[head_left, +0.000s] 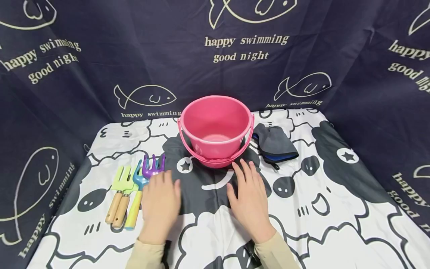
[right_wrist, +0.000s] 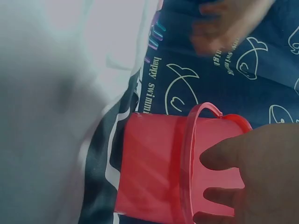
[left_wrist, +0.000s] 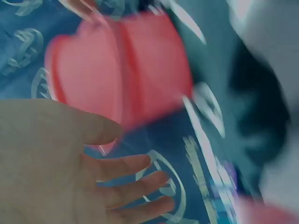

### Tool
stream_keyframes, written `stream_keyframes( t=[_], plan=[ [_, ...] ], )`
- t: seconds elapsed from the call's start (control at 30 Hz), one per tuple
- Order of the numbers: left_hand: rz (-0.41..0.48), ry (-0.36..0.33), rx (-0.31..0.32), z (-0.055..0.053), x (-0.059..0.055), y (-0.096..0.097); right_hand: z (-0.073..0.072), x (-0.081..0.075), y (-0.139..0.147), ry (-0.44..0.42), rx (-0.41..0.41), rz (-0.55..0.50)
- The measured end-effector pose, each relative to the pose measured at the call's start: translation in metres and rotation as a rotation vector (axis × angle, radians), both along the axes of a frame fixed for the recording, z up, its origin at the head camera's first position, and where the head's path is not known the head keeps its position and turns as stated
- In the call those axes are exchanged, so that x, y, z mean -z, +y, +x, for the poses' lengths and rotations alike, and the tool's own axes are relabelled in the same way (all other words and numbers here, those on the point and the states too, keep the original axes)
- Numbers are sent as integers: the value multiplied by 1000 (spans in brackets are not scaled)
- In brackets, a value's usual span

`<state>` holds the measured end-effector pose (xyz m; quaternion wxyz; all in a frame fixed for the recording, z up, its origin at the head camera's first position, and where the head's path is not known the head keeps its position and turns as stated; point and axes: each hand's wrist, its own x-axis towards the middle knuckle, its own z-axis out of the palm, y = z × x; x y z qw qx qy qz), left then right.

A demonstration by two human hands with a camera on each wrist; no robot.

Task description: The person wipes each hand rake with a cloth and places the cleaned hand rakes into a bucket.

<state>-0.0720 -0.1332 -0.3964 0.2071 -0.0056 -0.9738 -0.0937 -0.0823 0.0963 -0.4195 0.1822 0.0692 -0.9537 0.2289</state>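
A pink bucket [head_left: 215, 147] stands upright, its handle lowered toward the front. My left hand [head_left: 160, 207] is just right of the garden hand tools, fingers loosely extended and gripping nothing; it hides part of a purple hand rake [head_left: 152, 169]. Beside that lie a blue hand rake with a yellow handle [head_left: 134, 209] and light green tools with wooden handles [head_left: 121, 215]. Spread fingers of my right hand [head_left: 249, 198] point at the bucket's base, holding nothing; whether they touch it I cannot tell. In the right wrist view that hand's fingers appear in front of the bucket [right_wrist: 154, 168].
A folded grey cloth item [head_left: 277, 142] with black edging and a blue inside lies right of the bucket. A cartoon-print cloth [head_left: 215, 231] covers the table. Dark blue fabric [head_left: 215, 74] with fish drawings hangs behind and at both sides.
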Motion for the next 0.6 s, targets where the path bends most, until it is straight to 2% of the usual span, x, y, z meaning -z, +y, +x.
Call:
stream_keyframes(
  t=[0.1, 0.23, 0.4, 0.47, 0.6],
  plan=[
    [-46, -44, -84, 4, 3, -29, 0, -1, 0, 29, 2, -7],
    [-87, -94, -116, 3, 16, -52, 0, -3, 1, 58, -4, 1],
    [-100, -121, -153, -13, 26, -55, -2, -7, 3, 79, 13, -30],
    [-109, -143, -164, -16, 27, -54, -2, -7, 4, 77, 31, -51],
    [-105, -191, -145, -20, 26, -56, -1, -6, 4, 50, 42, -61]
  ],
)
